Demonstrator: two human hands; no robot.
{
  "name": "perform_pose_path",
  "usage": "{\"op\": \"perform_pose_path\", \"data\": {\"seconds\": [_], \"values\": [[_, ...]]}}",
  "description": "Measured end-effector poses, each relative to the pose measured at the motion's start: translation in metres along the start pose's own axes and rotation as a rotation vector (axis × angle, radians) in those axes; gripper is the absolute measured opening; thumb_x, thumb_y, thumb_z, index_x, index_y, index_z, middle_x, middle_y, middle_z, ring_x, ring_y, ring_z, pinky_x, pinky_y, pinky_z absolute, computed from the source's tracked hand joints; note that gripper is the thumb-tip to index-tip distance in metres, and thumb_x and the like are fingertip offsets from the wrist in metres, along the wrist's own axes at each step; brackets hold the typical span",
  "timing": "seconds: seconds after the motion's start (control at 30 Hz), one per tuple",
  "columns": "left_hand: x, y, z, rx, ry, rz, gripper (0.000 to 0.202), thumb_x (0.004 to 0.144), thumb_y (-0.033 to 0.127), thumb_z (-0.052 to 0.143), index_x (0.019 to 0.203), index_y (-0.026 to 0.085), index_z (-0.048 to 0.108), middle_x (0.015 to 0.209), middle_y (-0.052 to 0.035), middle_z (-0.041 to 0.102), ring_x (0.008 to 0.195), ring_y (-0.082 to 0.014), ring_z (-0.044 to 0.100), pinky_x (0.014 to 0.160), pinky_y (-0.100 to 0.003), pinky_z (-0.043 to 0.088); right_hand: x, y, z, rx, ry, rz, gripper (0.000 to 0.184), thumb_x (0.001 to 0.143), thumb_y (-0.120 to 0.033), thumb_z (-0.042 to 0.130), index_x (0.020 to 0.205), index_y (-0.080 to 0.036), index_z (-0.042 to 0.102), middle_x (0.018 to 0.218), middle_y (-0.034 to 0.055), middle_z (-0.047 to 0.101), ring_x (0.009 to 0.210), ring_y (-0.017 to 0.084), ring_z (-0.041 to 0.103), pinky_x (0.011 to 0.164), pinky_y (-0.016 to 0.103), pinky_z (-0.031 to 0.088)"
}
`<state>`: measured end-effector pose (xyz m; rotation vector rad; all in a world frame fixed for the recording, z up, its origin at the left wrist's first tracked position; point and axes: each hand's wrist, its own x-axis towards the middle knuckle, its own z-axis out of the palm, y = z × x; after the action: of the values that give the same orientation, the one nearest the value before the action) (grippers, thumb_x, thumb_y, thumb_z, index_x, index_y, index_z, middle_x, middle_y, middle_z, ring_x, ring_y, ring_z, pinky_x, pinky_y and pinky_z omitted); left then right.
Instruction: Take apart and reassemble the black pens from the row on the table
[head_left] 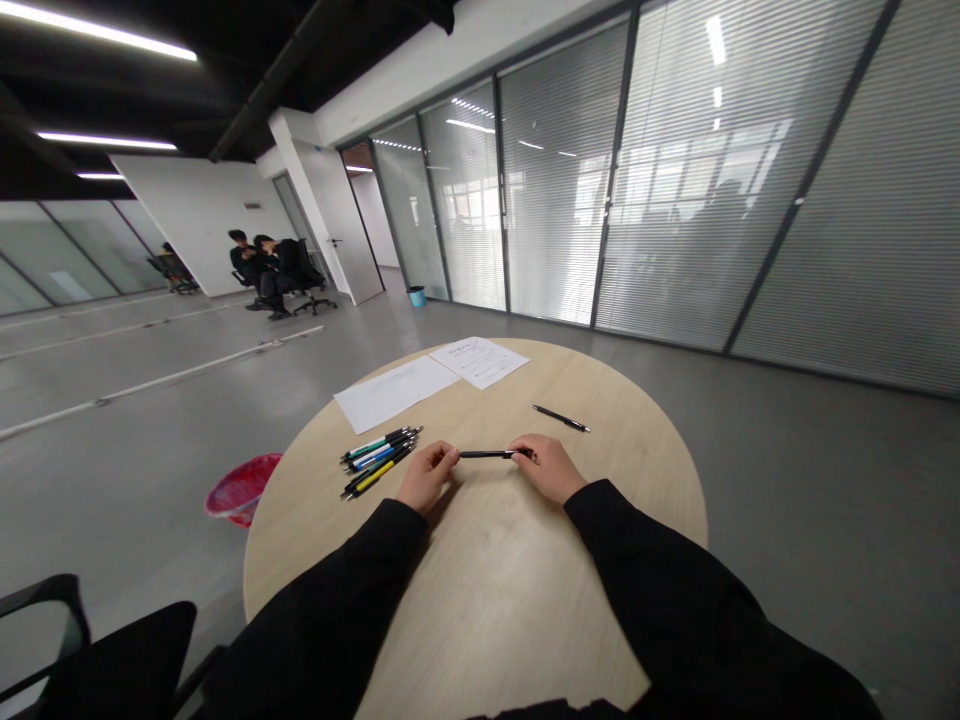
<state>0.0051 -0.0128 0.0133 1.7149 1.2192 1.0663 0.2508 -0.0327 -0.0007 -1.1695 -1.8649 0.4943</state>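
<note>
Between my two hands a slim black pen (485,455) lies level, just above the round wooden table (480,600). My left hand (427,475) pinches its left end between thumb and fingers. The other end, near a small silvery part, is gripped by my right hand (549,467), whose fingertips partly hide it. Left of my left hand lies a pile of several pens (381,458) with black, green, blue, white and yellow barrels. A single black pen (561,418) with silvery ends rests on the table beyond my right hand.
Two printed sheets of paper (480,362) lie at the table's far side. A red basin (241,490) stands on the floor at left, near a black chair (112,660). Farther back are seated people (274,270), a blue bin (416,296) and glass partitions.
</note>
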Motion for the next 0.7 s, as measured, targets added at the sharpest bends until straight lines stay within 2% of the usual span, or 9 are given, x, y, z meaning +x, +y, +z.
{"op": "perform_pose_path", "data": {"seconds": [0.3,0.7], "values": [[0.0006,-0.0041,-0.0010,-0.078,-0.059,0.006,0.033,0.075,0.046,0.069,0.082,0.016,0.059,0.064,0.0040,0.052,0.052,-0.0094,0.047,0.051,-0.021,0.036,0.0001,0.0029,0.0006,-0.001,0.014,0.016,0.013,0.085,-0.014,0.060,0.087,-0.019,0.072,0.085,0.0034,0.071,0.077,0.016,0.060,0.071,0.027,0.042],[-0.0009,0.0001,-0.0021,-0.059,-0.075,0.015,0.030,0.072,0.040,0.070,0.086,0.015,0.060,0.065,0.0028,0.054,0.055,-0.0101,0.047,0.053,-0.022,0.036,-0.0001,-0.0024,-0.0031,0.041,0.011,0.035,0.014,0.083,-0.014,0.060,0.086,-0.019,0.072,0.085,0.0031,0.072,0.075,0.016,0.061,0.071,0.027,0.044]]}}
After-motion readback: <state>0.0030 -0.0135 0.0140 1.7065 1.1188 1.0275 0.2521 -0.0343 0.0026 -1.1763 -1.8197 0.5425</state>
